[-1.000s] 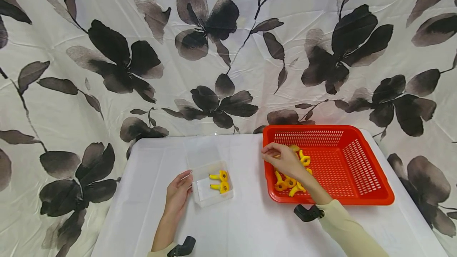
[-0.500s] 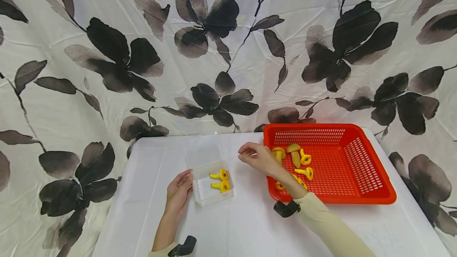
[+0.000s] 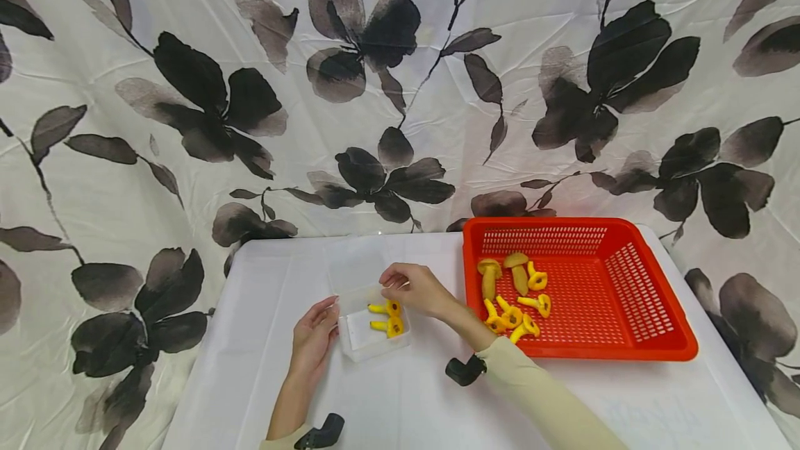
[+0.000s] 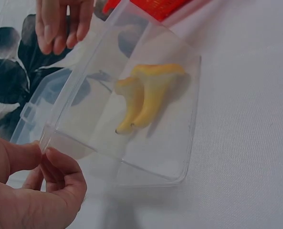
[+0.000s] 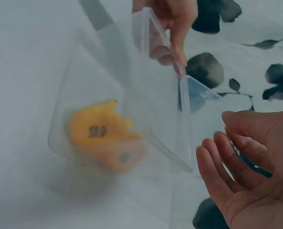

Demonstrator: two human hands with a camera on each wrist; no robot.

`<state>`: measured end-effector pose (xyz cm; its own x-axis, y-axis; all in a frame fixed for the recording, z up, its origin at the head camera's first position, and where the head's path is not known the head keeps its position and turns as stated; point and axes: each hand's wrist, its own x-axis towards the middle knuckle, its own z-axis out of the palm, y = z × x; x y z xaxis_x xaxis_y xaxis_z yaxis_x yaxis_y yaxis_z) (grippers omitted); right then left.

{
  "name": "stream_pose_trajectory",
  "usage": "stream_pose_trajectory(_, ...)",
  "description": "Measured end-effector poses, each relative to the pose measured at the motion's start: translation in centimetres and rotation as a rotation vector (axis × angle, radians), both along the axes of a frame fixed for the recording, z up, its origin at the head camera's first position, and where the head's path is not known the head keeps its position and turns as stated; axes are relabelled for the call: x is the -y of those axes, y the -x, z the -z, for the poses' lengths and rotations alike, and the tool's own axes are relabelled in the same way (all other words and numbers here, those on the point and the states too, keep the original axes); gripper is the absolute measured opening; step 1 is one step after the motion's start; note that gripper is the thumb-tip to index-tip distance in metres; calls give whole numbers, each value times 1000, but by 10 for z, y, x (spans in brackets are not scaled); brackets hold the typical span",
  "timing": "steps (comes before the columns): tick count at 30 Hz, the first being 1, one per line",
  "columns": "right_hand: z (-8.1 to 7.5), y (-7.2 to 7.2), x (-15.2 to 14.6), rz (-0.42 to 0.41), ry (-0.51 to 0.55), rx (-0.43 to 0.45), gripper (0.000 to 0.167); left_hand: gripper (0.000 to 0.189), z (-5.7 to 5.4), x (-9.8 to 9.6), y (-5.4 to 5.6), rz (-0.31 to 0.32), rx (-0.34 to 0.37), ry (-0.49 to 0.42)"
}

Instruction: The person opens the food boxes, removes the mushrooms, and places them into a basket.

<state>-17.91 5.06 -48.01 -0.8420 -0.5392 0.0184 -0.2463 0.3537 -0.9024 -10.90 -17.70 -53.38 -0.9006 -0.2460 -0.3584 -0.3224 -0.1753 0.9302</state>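
A clear plastic box (image 3: 362, 349) stands on the white table with its lid (image 3: 357, 264) folded back. Two yellow toy mushrooms (image 3: 393, 326) lie inside it. My left hand (image 3: 312, 341) pinches the box's left rim between thumb and fingers, plain in the left wrist view. Over the box's far right corner hovers my right hand (image 3: 417, 289). Its fingers are loosely bent, and the right wrist view shows nothing between thumb (image 5: 246, 121) and fingertips.
To the right stands a red plastic basket (image 3: 600, 297). At its left end lie two brown mushrooms (image 3: 517, 273) and several yellow mushrooms (image 3: 527, 327). A floral cloth (image 3: 375, 54) hangs behind the table.
My right hand has moved left from over the basket to the box, uncovering the mushrooms in the basket. The left hand and the box have stayed in place.
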Motion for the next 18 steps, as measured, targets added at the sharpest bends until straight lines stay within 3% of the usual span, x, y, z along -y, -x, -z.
stream_pose_trajectory(5, 9, -2, 14, -67, -19, -16, 16, 40, 0, -1, -1, -3, -19, -10)
stream_pose_trajectory(13, 16, -7, 30, -178, -126, -128, 16, 41, 1, 1, -1, 8, -23, -12)
stream_pose_trajectory(18, 22, -14, 39, -226, -314, -213, 19, 41, 1, 1, -1, 9, -18, -11)
